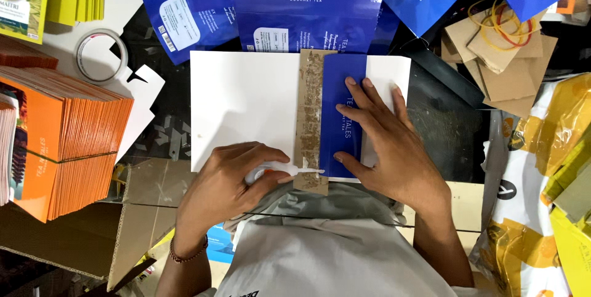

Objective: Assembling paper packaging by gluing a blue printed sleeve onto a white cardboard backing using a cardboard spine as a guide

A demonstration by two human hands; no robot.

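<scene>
1. Your left hand has its fingers closed around a small white glue bottle, with the nozzle pointing right, onto the lower end of the brown cardboard strip.
2. Your right hand lies flat, fingers spread wide and holding nothing. The fingertips press the blue pouch down just right of that strip.
3. Strip and pouch lie on a white sheet, directly ahead of both hands on the dark counter.
4. Risk: if you squeeze too hard, I judge that glue may run past the strip's edge onto the white sheet or the pouch face. The nozzle sits right at the strip's bottom edge.
5. Risk: if your right fingertips lift or slide, the pouch may shift off the strip and sit crooked.
6. More blue pouches fan out beyond your fingers. A tape roll and a stack of orange cartons lie well to the left of your left fingers, and rubber bands lie on brown card pieces to the far right.
7. Hard to tell: your fingers cover most of the bottle, so its fill level is hidden. The strip's mottled patches could be glue or torn paper.
</scene>
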